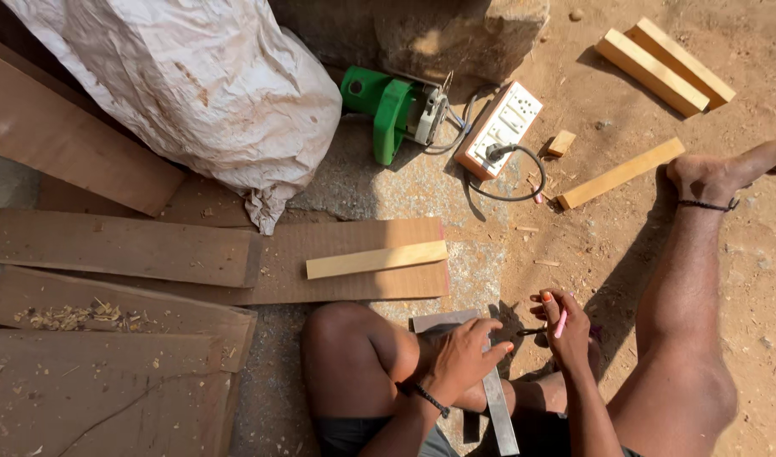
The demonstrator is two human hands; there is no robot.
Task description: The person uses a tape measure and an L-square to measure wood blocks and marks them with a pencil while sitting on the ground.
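My left hand (462,355) presses down on a metal try square (499,404) that lies between my legs on the ground, fingers spread over its blade. Close beside it my right hand (564,328) grips a pink pencil (561,322), its tip pointing down near the square's edge. The piece under the square is mostly hidden by my hands and left knee. A light wooden strip (377,259) rests on a brown board (354,258) just beyond my knee.
Several brown boards (121,245) lie to the left, one with wood shavings. A white sack (193,85) stands behind them. A green power tool (392,110) and a switch-and-socket board (499,127) sit near a stone. Light wooden strips (621,173) lie on the dirt by my right foot (709,173).
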